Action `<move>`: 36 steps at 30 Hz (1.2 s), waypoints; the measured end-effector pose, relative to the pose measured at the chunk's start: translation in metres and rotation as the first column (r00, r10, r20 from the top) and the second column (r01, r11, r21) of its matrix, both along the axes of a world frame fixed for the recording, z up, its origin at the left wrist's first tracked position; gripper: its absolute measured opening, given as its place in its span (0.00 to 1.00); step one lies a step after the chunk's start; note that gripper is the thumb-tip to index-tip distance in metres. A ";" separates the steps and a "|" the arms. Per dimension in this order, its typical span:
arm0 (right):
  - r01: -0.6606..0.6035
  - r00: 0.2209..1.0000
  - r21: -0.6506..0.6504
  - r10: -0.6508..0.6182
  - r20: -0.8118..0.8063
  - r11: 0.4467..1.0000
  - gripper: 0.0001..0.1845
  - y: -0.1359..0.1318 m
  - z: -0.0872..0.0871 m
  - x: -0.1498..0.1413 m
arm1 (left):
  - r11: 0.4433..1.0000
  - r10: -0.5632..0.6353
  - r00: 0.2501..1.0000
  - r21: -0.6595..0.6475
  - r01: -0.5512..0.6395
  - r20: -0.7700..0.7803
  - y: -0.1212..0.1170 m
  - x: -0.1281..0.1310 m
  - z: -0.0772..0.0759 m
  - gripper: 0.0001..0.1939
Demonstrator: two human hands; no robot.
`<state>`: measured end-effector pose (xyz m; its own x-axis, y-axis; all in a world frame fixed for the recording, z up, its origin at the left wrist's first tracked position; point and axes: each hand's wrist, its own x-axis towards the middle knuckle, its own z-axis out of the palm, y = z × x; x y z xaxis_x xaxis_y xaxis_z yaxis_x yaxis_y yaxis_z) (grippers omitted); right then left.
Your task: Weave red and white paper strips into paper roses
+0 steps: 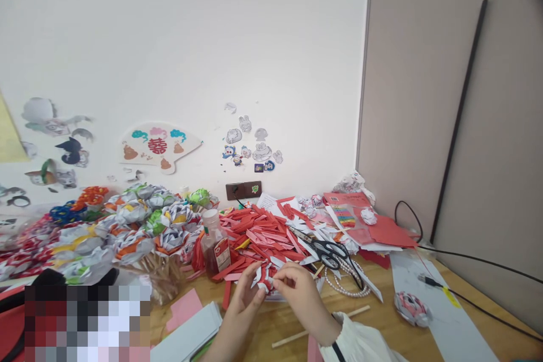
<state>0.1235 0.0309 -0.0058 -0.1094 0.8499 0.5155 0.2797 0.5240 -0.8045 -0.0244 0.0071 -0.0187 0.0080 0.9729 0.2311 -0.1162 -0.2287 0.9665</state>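
Between my two hands is a small red and white folded-paper flower [266, 275]. My left hand [243, 296] grips it from the left side, fingers curled behind it and thumb in front. From the right, my right hand [297, 289] pinches its edge between thumb and fingertips. Just beyond lies a heap of folded red and pink paper strips [265, 233]. Black scissors [327, 251] and a pearl bead string [348, 283] lie to the right of my hands. Thin wooden sticks [291, 340] rest on the table near my right wrist.
A bottle [215, 249] with a red-and-white label stands left of the heap. Many paper flowers on sticks [161, 220] crowd the left. Paper sheets [193, 331] lie in front of them. A finished-looking paper ball [412, 308] and a black cable [475, 304] are at right.
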 end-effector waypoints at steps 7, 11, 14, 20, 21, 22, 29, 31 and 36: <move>0.030 0.999 -0.041 -0.029 0.013 0.999 0.05 0.001 0.000 -0.001 | 1.000 0.008 1.000 0.003 -0.008 -0.006 0.005 -0.002 -0.004 0.24; 0.026 1.000 -0.059 -0.025 0.013 0.998 0.04 0.001 0.000 -0.001 | 1.000 -0.005 1.000 0.025 0.005 -0.007 0.008 -0.004 -0.006 0.24; 0.014 1.000 -0.067 -0.013 0.010 0.998 0.03 0.001 0.000 -0.001 | 1.000 -0.004 1.000 0.031 0.004 -0.001 0.010 -0.006 -0.009 0.24; 0.014 1.000 -0.096 -0.013 0.009 0.995 0.04 0.000 0.000 -0.002 | 0.996 -0.011 1.000 0.087 0.012 -0.010 0.024 -0.012 -0.025 0.25; 0.013 1.000 -0.096 -0.012 0.008 0.995 0.04 0.000 0.000 -0.002 | 0.996 -0.010 1.000 0.089 0.011 -0.013 0.024 -0.012 -0.026 0.25; 0.010 1.000 -0.093 -0.009 0.006 0.996 0.04 0.000 0.000 -0.002 | 0.996 -0.009 1.000 0.085 0.010 -0.015 0.024 -0.012 -0.026 0.25; 0.016 1.000 -0.080 -0.016 0.002 0.997 0.05 -0.001 0.000 -0.002 | 0.999 -0.022 1.000 0.037 0.022 0.015 0.008 -0.005 -0.008 0.22; 0.024 1.000 -0.078 -0.023 0.010 0.997 0.05 -0.001 0.001 -0.002 | 0.998 -0.042 0.999 0.055 0.041 0.014 0.008 -0.005 -0.006 0.23; 0.025 0.999 -0.057 -0.024 0.023 0.998 0.05 0.000 0.001 -0.002 | 0.997 -0.048 0.999 0.062 0.048 -0.008 0.013 -0.007 -0.010 0.24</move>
